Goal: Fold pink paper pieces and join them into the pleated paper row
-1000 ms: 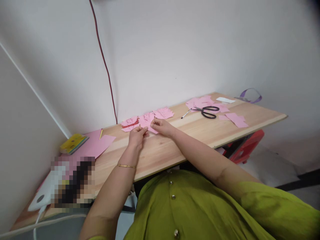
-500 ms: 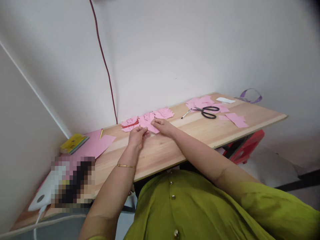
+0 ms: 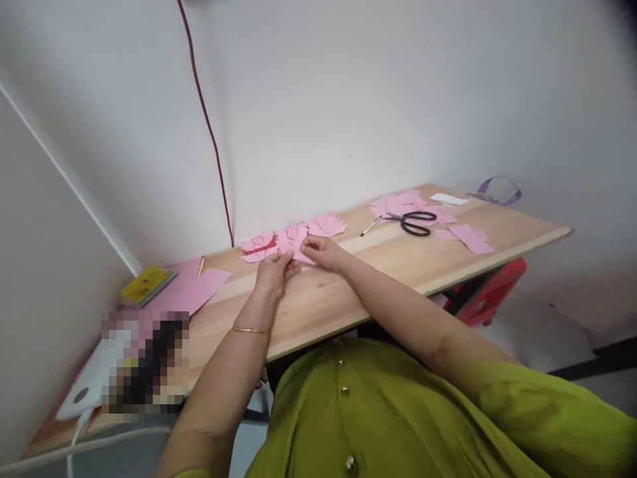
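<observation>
A cut piece of pink paper lies between my hands near the back of the table. My left hand pinches its near left edge with thumb and fingers. On the other side, my right hand has its thumb and fingertips closed on the right edge. To the left of this piece is another pink paper cutout with a red strip across it. A third pink cutout with a jagged edge lies behind my right hand, against the wall.
Black-handled scissors, a pen and several pink paper scraps lie to the right, with a white slip. At left are large pink sheets, a yellow pencil, a yellow pack and a blurred-out patch.
My left fingers have spread slightly along the paper's near edge, and my right fingertips have shifted a little. The paper stays in nearly the same place.
</observation>
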Available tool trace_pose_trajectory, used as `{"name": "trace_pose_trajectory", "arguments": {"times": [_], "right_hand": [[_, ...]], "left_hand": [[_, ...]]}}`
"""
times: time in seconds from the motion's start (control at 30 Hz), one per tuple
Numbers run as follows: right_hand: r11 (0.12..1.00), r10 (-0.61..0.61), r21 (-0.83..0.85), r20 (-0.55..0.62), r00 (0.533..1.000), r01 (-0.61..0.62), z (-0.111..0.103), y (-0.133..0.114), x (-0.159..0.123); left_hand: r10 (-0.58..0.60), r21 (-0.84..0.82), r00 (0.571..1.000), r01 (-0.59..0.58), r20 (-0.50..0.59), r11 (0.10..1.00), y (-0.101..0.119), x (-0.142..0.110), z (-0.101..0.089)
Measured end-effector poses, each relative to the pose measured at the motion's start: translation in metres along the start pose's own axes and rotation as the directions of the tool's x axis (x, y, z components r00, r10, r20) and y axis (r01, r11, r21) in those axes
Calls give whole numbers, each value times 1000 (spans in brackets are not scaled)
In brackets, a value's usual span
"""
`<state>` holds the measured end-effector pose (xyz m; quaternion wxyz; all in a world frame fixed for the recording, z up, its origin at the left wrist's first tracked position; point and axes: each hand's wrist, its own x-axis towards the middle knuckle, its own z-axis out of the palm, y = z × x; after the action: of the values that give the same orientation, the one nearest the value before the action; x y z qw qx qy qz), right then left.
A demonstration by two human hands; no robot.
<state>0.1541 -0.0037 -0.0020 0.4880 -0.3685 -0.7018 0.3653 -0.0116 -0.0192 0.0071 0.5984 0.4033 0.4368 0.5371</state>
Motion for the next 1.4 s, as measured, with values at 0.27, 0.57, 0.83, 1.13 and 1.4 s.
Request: {"name": "trace_pose_trajectory", "arguments": {"times": [0.27,0.57,0.83,1.13,1.4], "right_hand": [[999,44,8,11,999,-44,0,1,0],[1000,25,8,30,999,-25,-2,1,0],[999,25,25,28,999,-26,-4,1,0],[994,45,103,42,998,-49,-7,4,1],[1000,-6,28,82,997,4,-7,3,1]], "left_hand": [[49,64,999,-48,-12,997,1,2,0],[6,15,999,-7,50,1000,-1,3,-3],[-17,29,1000,17,-5,999,1,1,0],[-3,20,1000,3,8,1000,0,2,-2],[-9,49,998,6,54,999,1,3,-5]]}}
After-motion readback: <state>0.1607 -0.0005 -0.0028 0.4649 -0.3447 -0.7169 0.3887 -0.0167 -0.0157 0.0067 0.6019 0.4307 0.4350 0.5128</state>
